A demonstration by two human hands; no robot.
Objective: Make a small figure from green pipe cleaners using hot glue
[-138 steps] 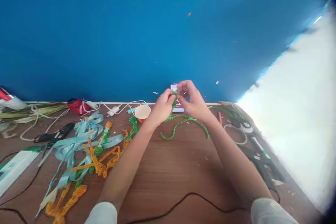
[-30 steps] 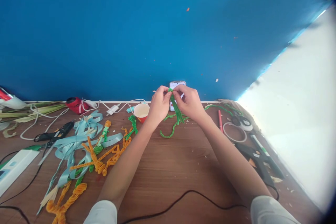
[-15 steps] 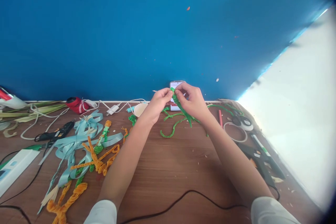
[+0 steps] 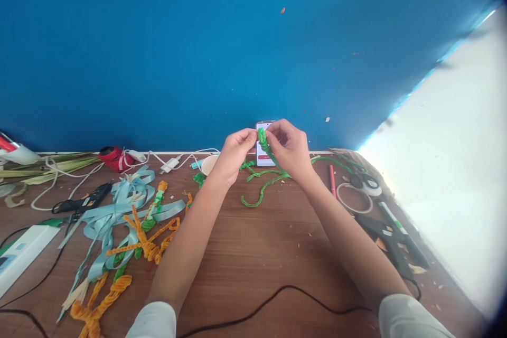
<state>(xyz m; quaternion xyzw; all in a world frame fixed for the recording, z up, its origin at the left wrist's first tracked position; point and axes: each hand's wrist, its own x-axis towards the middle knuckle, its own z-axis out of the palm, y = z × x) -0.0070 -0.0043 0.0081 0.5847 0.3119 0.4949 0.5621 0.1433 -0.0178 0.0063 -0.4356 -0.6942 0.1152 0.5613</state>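
Since half a second earlier, the green bundle [image 4: 262, 138] had turned, its looped end lifting clear and its tail swinging up toward the right hand [image 4: 292, 149]. A blue wall [image 4: 198, 37] stood behind the phone [image 4: 265, 158], which seemed propped against it, probably to keep the screen readable. Brown tabletop [image 4: 257, 264] spread in front of the phone; light blue ribbon [image 4: 134, 190] lay heaped well to its left. The left hand [image 4: 234, 156] and right hand flanked the phone, thumb and forefinger of each pinching the bundle, apparently to steady its loops. The bundle covered part of the phone's screen, looped end pointing up, long axis slanting down rightward beneath the right hand. A curled green strand [image 4: 253, 205] lay nearer than the phone.
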